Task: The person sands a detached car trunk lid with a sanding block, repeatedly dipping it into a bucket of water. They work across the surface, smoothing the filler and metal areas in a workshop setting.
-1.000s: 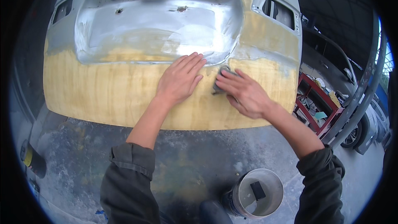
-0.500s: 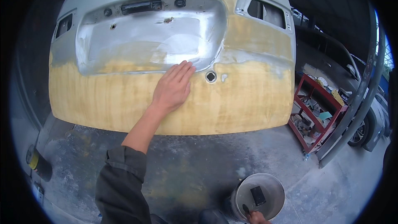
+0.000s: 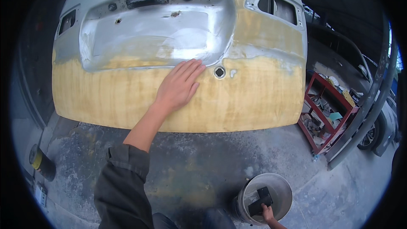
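Observation:
A car's tailgate (image 3: 246, 101), sanded to patches of yellow, grey and bare metal, fills the upper view. My left hand (image 3: 179, 85) lies flat on it with fingers stretched out, their tips at the lower edge of the plate recess, left of a round lock hole (image 3: 219, 72). At the lower right, my right hand (image 3: 267, 213) reaches into a round bucket (image 3: 287, 186). It pinches a dark, flat piece of sandpaper (image 3: 257, 206) there. Another black block-like piece (image 3: 263, 192) sits in the bucket, partly behind the sandpaper.
A red shelf cart (image 3: 330, 87) loaded with supplies stands right of the tailgate, beside grey posts (image 3: 360, 121) and a parked car (image 3: 375, 138). A dark cylinder with a yellow band (image 3: 41, 163) is on the stained floor (image 3: 182, 165) at far left.
The view has shifted slightly. My right hand has moved further into the bucket, bringing the sandpaper against the black piece. My left hand stays flat on the tailgate, nearly in the same place.

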A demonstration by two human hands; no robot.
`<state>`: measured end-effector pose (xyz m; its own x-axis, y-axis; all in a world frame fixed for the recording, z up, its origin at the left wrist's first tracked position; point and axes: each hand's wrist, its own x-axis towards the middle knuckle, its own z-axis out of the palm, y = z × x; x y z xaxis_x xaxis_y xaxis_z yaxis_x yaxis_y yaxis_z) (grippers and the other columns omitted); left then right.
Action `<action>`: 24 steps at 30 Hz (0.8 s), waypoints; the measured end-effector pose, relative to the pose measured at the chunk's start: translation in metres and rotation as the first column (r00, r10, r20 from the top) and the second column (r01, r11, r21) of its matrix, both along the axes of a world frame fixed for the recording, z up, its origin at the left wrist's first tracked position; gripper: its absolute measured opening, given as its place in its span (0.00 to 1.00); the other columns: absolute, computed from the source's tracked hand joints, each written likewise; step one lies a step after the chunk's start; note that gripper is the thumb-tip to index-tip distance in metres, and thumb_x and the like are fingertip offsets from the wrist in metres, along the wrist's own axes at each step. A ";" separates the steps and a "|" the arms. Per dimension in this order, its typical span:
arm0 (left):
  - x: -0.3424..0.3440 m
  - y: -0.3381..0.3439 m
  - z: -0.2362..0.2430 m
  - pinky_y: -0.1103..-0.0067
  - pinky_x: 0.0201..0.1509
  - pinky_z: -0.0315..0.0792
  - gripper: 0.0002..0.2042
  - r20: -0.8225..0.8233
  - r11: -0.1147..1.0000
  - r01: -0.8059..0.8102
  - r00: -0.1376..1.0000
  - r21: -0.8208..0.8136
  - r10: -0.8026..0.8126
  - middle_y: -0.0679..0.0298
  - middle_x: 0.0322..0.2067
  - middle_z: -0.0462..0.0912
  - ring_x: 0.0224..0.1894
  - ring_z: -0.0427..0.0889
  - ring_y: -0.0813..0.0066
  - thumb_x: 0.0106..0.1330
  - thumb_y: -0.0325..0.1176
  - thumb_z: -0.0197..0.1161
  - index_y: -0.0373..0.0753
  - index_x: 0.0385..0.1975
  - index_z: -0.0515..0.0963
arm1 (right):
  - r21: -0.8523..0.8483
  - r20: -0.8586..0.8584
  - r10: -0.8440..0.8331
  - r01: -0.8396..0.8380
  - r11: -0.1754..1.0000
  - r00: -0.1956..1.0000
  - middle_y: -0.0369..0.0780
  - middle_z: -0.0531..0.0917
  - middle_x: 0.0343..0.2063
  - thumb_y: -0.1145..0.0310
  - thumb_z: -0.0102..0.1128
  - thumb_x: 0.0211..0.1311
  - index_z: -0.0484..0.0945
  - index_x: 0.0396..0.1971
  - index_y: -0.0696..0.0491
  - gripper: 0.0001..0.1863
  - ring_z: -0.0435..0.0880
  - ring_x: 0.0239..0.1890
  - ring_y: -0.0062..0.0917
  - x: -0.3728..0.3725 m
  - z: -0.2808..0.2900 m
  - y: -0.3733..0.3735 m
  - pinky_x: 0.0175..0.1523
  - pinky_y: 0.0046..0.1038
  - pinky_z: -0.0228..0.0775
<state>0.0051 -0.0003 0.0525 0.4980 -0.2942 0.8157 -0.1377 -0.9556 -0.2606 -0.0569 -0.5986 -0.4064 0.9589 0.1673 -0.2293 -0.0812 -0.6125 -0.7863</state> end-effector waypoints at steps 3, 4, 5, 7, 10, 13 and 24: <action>0.003 -0.002 -0.007 0.61 0.80 0.62 0.27 0.096 0.999 0.018 0.995 -0.043 -0.014 0.57 0.70 0.75 0.74 0.71 0.57 0.71 0.33 0.62 0.39 0.70 0.73 | 0.604 -0.270 -0.287 0.394 0.693 0.919 0.44 0.85 0.49 0.60 0.66 0.69 0.73 0.59 0.52 0.23 0.90 0.45 0.39 0.029 0.091 0.046 0.42 0.44 0.89; 0.004 -0.002 -0.010 0.60 0.80 0.63 0.27 0.125 0.998 0.027 0.992 -0.055 -0.020 0.57 0.69 0.76 0.73 0.72 0.56 0.70 0.33 0.62 0.38 0.70 0.73 | 0.693 -0.218 -0.300 0.363 0.623 0.929 0.40 0.85 0.48 0.65 0.69 0.67 0.73 0.58 0.51 0.22 0.89 0.45 0.37 0.042 0.128 0.064 0.39 0.41 0.90; 0.006 -0.002 -0.013 0.60 0.80 0.63 0.27 0.160 0.995 0.008 0.987 -0.101 0.008 0.57 0.69 0.77 0.73 0.72 0.56 0.69 0.33 0.62 0.38 0.69 0.74 | 0.712 -0.087 -0.231 0.223 0.666 0.969 0.41 0.85 0.50 0.70 0.71 0.66 0.73 0.60 0.52 0.25 0.88 0.50 0.36 0.054 0.176 0.085 0.45 0.42 0.89; 0.009 -0.005 -0.019 0.60 0.79 0.64 0.27 0.213 0.983 -0.027 0.975 -0.180 0.066 0.56 0.68 0.77 0.72 0.73 0.56 0.68 0.32 0.62 0.38 0.68 0.75 | 0.546 0.369 -0.151 -0.083 0.834 0.917 0.39 0.84 0.56 0.69 0.67 0.73 0.77 0.62 0.56 0.20 0.83 0.57 0.27 0.090 0.246 0.126 0.64 0.32 0.75; 0.007 -0.003 -0.020 0.60 0.79 0.64 0.27 0.236 0.979 -0.048 0.967 -0.196 0.095 0.56 0.67 0.78 0.72 0.74 0.57 0.67 0.31 0.62 0.38 0.68 0.75 | 0.094 0.853 0.173 -0.472 0.877 0.493 0.45 0.84 0.60 0.76 0.60 0.74 0.77 0.65 0.60 0.21 0.83 0.59 0.33 0.104 0.389 0.227 0.66 0.32 0.73; 0.001 0.003 -0.019 0.60 0.80 0.63 0.27 0.249 0.979 -0.039 0.964 -0.201 0.090 0.57 0.67 0.79 0.73 0.74 0.58 0.67 0.31 0.62 0.38 0.68 0.75 | -0.530 0.847 0.461 -0.359 0.768 -0.263 0.53 0.77 0.69 0.85 0.58 0.54 0.73 0.69 0.62 0.37 0.76 0.70 0.48 0.135 0.494 0.319 0.73 0.42 0.70; 0.009 0.003 -0.023 0.62 0.79 0.66 0.24 0.315 0.976 0.007 0.947 -0.217 0.063 0.60 0.64 0.81 0.71 0.76 0.62 0.65 0.30 0.65 0.38 0.63 0.79 | -0.712 0.649 0.710 0.110 0.693 -0.273 0.50 0.77 0.70 0.67 0.57 0.66 0.74 0.68 0.63 0.31 0.73 0.75 0.38 0.175 0.533 0.397 0.81 0.44 0.57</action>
